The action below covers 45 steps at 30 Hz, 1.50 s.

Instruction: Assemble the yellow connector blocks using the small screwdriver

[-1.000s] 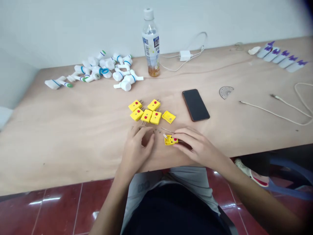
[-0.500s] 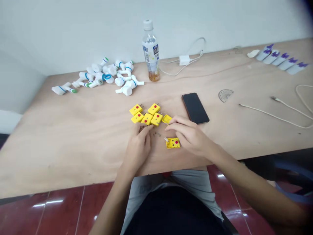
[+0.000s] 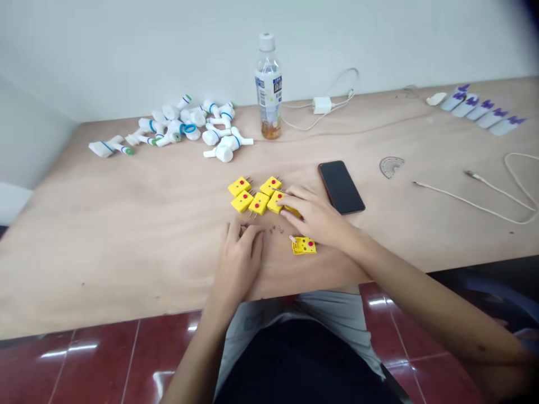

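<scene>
Dark top, pale trousers.
The top (image 3: 295, 365) looks plain navy or black; the light grey trousers (image 3: 337, 314) crease at the thigh, and both forearms (image 3: 412, 286) are bare.

Bottle (image 3: 268, 92) upright at 12 o'clock, amber liquid low inside; white blue-ringed fittings (image 3: 191, 116) piled around 10; white adapter (image 3: 322, 105) with cord at 1; purple-topped containers (image 3: 480, 110) in a row at 2, white scrap (image 3: 436, 99) beside; dark-screened phone (image 3: 341, 187), clear protractor (image 3: 391, 167), loose white cable (image 3: 467, 201) toward 3.
</scene>
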{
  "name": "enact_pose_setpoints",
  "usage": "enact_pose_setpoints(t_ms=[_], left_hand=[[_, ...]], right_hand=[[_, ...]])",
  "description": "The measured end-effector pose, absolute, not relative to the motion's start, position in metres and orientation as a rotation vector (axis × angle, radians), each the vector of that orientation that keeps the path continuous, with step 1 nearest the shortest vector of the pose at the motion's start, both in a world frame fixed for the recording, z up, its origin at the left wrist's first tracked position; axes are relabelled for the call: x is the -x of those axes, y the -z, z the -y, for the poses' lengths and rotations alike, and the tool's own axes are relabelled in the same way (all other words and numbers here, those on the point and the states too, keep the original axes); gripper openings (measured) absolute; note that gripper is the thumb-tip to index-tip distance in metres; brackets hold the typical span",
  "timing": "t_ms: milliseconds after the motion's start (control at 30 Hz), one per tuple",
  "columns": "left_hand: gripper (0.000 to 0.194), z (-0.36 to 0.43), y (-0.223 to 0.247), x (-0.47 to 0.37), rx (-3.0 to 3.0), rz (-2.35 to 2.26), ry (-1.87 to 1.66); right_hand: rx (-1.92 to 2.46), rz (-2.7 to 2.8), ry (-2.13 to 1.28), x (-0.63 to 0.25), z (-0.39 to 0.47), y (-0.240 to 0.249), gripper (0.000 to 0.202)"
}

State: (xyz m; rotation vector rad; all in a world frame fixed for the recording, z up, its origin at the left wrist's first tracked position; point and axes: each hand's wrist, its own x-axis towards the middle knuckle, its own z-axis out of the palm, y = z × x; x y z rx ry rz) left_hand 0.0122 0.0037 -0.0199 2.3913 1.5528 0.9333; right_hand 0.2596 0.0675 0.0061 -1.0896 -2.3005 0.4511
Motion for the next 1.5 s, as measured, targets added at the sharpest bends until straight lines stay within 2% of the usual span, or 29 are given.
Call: enact_pose_setpoints(t_ms=[167, 300, 500, 667, 767, 833, 967, 1033, 1133, 1200, 1300, 1500], left_hand=[[0.016, 0.002, 0.02, -0.008, -2.346, -1.496, -0.884], [0.021, 0.001, 0.014, -0.007, -2.251, -1.45, -0.905], [0.019, 0.006, 0.001, -0.016, -2.229, -1.302, -0.896], [0.037, 0.009, 0.006, -0.038, -2.254, -1.108, -0.856], [0.041, 0.01, 0.013, -0.044, -2.25, -1.088, -0.876], [0.039, 0.01, 0.015, -0.044, -2.239, -1.106, -0.914], [0.035, 0.01, 0.014, -0.041, -2.217, -1.133, -0.927], [0.032, 0.01, 0.012, -0.04, -2.192, -1.144, -0.914], [0.027, 0.008, 0.009, -0.041, -2.161, -1.136, -0.922], [0.026, 0.006, 0.008, -0.045, -2.164, -1.113, -0.93], [0.022, 0.002, 0.008, -0.051, -2.183, -1.095, -0.941], [0.012, 0.006, 0.013, -0.047, -2.209, -1.163, -1.006]], right_hand=[[1.188, 2.116, -0.557, -0.275, -0.031, -0.015, 0.023], [1.405, 1.884, -0.701, -0.296, 0.001, -0.012, 0.03], [1.449, 1.81, -0.768, -0.328, 0.019, -0.013, 0.051], [1.682, 2.092, -0.696, -0.336, 0.015, -0.04, 0.036], [1.665, 2.199, -0.754, -0.335, 0.011, -0.053, 0.036], [1.609, 2.257, -0.776, -0.335, 0.008, -0.057, 0.038], [1.52, 2.325, -0.599, -0.338, 0.003, -0.056, 0.026], [1.492, 2.334, -0.571, -0.339, 0.002, -0.058, 0.028], [1.383, 2.347, -0.678, -0.337, -0.001, -0.066, 0.032], [1.335, 2.306, -0.743, -0.334, -0.003, -0.074, 0.028], [1.365, 2.155, -0.794, -0.328, -0.007, -0.083, 0.02], [1.414, 1.883, -0.854, -0.304, -0.007, -0.078, 0.022]])
